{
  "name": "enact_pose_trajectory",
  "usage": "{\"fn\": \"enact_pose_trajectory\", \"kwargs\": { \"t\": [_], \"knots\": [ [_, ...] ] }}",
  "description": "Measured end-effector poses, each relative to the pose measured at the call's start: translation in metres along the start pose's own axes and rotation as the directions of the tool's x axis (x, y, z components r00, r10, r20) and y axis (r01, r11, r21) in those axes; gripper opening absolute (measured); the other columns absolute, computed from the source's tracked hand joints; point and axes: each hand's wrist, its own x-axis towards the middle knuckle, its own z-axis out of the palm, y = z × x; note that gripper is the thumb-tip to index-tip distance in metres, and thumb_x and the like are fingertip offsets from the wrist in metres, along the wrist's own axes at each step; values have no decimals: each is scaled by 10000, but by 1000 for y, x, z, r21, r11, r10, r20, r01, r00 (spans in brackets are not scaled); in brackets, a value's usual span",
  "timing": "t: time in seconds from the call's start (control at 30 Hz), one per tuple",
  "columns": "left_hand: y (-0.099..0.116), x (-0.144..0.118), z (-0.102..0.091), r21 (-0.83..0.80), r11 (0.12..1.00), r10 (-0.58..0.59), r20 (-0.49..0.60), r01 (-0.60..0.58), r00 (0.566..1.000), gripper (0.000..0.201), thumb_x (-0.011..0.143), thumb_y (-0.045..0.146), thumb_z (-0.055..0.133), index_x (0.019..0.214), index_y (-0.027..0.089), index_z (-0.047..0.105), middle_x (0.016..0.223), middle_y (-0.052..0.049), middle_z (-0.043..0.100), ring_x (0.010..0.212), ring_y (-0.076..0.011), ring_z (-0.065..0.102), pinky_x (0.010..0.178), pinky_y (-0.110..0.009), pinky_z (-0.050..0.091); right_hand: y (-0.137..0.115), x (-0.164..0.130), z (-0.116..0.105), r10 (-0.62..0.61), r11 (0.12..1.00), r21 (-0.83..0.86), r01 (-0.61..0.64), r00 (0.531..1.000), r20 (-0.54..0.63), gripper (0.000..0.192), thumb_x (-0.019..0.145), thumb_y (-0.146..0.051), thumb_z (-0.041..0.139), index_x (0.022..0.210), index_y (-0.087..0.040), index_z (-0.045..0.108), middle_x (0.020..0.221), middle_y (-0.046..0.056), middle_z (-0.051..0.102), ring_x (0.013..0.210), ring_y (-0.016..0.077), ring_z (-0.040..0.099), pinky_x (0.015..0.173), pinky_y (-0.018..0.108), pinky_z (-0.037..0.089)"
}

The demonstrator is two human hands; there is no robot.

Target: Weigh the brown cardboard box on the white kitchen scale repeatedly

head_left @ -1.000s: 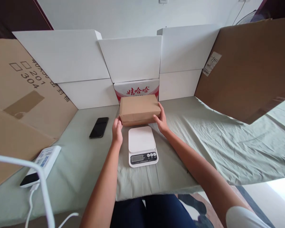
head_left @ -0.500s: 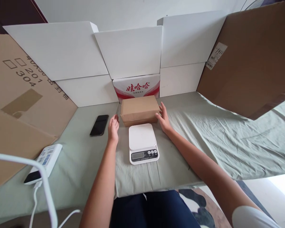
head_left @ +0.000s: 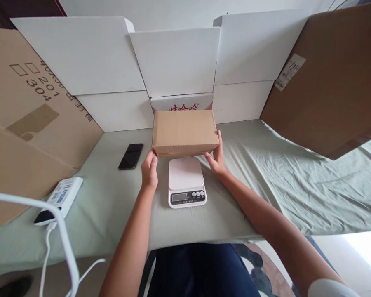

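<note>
A closed brown cardboard box [head_left: 184,131] is held up off the table between both hands. My left hand [head_left: 149,170] grips its lower left corner and my right hand [head_left: 217,156] holds its right end. Just below and in front of the box a white kitchen scale [head_left: 186,181] with a small display and buttons lies on the green cloth, its platform bare.
A black phone [head_left: 130,156] lies left of the scale. A white power bank [head_left: 59,199] with a cable sits at the near left. White cardboard panels [head_left: 176,62] and brown cardboard sheets [head_left: 334,78] wall the table. A red-and-white carton [head_left: 182,106] stands behind the box.
The box sat on the table behind the scale with my hands briefly off it. Now both hands grip it and it is raised toward me, above the scale's far edge.
</note>
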Motion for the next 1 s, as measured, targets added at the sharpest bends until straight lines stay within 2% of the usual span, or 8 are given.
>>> {"fn": "enact_pose_trajectory", "kwargs": {
  "t": [0.13, 0.23, 0.33, 0.53, 0.77, 1.0],
  "knots": [
    [19, -50, -19, -30, 1000, -5, -22, 4, 1000, 656, 948, 652, 579, 1383, 178, 705, 1434, -175, 696, 1452, -342, 575, 1229, -461, 431, -20, -27, -5, -25, 999, -24, 26, 999, 20, 1063, 904, -786, 579, 1709, -313, 70, 1760, 125, 220, 1642, 366, 266, 1346, 608, 245],
    [22, -90, -35, -13, 999, -50, -49, 49, 998, 701, 936, 659, 590, 1397, 143, 700, 1421, -200, 702, 1459, -372, 566, 1227, -505, 433, -37, -51, -10, -7, 998, -65, 11, 998, 63, 1007, 916, -793, 550, 1703, -333, 123, 1713, 121, 280, 1611, 374, 305, 1326, 622, 284],
    [22, -112, -43, -2, 997, -73, -70, 73, 995, 749, 915, 680, 599, 1409, 126, 694, 1412, -210, 707, 1457, -394, 563, 1216, -528, 444, -50, -69, -15, 26, 993, -118, -15, 995, 93, 961, 932, -780, 531, 1701, -335, 165, 1664, 121, 342, 1593, 375, 316, 1309, 620, 315],
    [24, -113, -41, 42, 995, -92, -17, 92, 996, 751, 927, 671, 594, 1441, 129, 673, 1443, -200, 690, 1444, -383, 579, 1212, -504, 455, -55, -77, -17, 85, 993, -91, -79, 994, 68, 885, 959, -737, 522, 1691, -372, 185, 1640, 107, 363, 1523, 366, 402, 1218, 604, 438],
    [26, -110, -39, 36, 994, -105, -24, 106, 994, 741, 918, 671, 603, 1432, 141, 679, 1424, -200, 697, 1442, -385, 579, 1212, -515, 454, -52, -76, -16, 74, 995, -74, -69, 996, 58, 852, 957, -729, 532, 1673, -386, 223, 1646, 96, 361, 1531, 373, 396, 1216, 616, 431],
    [25, -110, -41, 12, 992, -122, -21, 122, 992, 739, 919, 658, 610, 1447, 145, 665, 1452, -200, 679, 1464, -385, 557, 1229, -530, 431, -58, -74, -17, 76, 993, -94, -72, 997, 34, 824, 942, -747, 528, 1636, -366, 301, 1583, 107, 444, 1512, 378, 418, 1229, 621, 418]
  ]
}}
